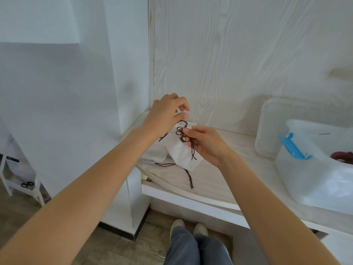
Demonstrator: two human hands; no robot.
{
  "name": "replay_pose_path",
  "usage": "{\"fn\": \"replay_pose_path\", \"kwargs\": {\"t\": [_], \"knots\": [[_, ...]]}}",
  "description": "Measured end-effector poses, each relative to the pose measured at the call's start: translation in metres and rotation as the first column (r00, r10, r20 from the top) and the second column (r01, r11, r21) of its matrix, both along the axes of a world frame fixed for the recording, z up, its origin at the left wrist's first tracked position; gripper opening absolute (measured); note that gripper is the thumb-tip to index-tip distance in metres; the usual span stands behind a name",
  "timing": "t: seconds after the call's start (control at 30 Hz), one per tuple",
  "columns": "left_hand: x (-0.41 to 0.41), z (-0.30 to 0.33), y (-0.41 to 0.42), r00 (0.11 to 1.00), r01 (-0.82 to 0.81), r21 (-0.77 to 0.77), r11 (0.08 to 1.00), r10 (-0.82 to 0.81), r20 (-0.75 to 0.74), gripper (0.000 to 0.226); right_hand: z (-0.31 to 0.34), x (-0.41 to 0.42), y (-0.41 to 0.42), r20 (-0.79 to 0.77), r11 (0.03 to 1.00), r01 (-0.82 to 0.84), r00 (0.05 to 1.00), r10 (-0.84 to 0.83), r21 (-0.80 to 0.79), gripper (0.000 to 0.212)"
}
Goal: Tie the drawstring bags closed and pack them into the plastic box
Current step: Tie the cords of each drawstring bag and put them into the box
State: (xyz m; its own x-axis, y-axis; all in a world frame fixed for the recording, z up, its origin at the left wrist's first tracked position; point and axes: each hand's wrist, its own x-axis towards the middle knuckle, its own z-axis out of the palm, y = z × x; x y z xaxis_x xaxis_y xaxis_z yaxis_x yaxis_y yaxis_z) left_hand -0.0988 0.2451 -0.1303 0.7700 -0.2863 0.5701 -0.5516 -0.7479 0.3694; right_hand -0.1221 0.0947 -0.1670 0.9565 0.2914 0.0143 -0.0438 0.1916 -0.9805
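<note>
A white drawstring bag point(184, 154) is held above the wooden counter point(219, 180), its dark brown cord point(180, 129) looped at the neck. My right hand point(205, 143) pinches the cord at the gathered neck, and a loose end hangs down past its fingers. My left hand point(166, 114) hovers just above the loops, thumb and fingers curled close together; whether they pinch the cord I cannot tell. More white bags point(155, 153) lie on the counter underneath, with cords point(189, 177) trailing toward the edge. The clear plastic box point(315, 173) stands at the right.
The box's clear lid point(271, 121) leans against the wood-grain wall behind it, and a blue latch point(292, 147) sits on the box rim. Something dark red point(342, 155) lies inside the box. A white wall rises at the left. My feet stand below the counter edge.
</note>
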Motion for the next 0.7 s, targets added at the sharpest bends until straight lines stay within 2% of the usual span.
{"fn": "replay_pose_path", "kwargs": {"t": [0.07, 0.17, 0.23, 0.4, 0.5, 0.6, 0.7], "knots": [[-0.009, -0.006, -0.001, 0.996, 0.082, -0.168, 0.982, -0.084, -0.004, 0.01, 0.001, 0.002, -0.002, -0.014, 0.999, 0.038, 0.999, -0.038, 0.028, 0.008], [-0.023, -0.015, 0.001, 0.972, 0.154, -0.205, 0.967, -0.185, -0.143, 0.024, 0.0, 0.003, -0.005, -0.032, 0.997, 0.067, 0.997, -0.065, 0.049, 0.009], [-0.025, -0.018, 0.005, 0.964, 0.169, -0.223, 0.96, -0.208, -0.166, 0.027, 0.0, 0.003, -0.006, -0.052, 0.995, 0.078, 0.996, -0.075, 0.062, 0.009], [-0.026, -0.016, 0.005, 0.991, 0.087, -0.228, 0.97, -0.107, -0.077, 0.009, 0.003, 0.001, -0.006, -0.05, 0.997, 0.062, 0.997, -0.06, 0.053, 0.008], [-0.028, -0.016, 0.006, 0.995, 0.019, -0.322, 0.946, -0.05, -0.087, 0.006, 0.005, 0.001, -0.01, -0.024, 0.998, 0.035, 0.999, -0.034, 0.049, 0.009], [-0.029, -0.022, 0.009, 0.971, 0.012, -0.546, 0.838, -0.14, -0.195, 0.015, 0.003, -0.001, -0.013, -0.006, 0.997, 0.053, 0.999, -0.053, 0.051, 0.014], [-0.033, -0.027, 0.005, 0.91, 0.019, -0.76, 0.65, -0.326, -0.256, 0.019, 0.004, -0.004, -0.009, 0.053, 0.994, 0.104, 0.993, -0.106, 0.039, 0.015]]}}
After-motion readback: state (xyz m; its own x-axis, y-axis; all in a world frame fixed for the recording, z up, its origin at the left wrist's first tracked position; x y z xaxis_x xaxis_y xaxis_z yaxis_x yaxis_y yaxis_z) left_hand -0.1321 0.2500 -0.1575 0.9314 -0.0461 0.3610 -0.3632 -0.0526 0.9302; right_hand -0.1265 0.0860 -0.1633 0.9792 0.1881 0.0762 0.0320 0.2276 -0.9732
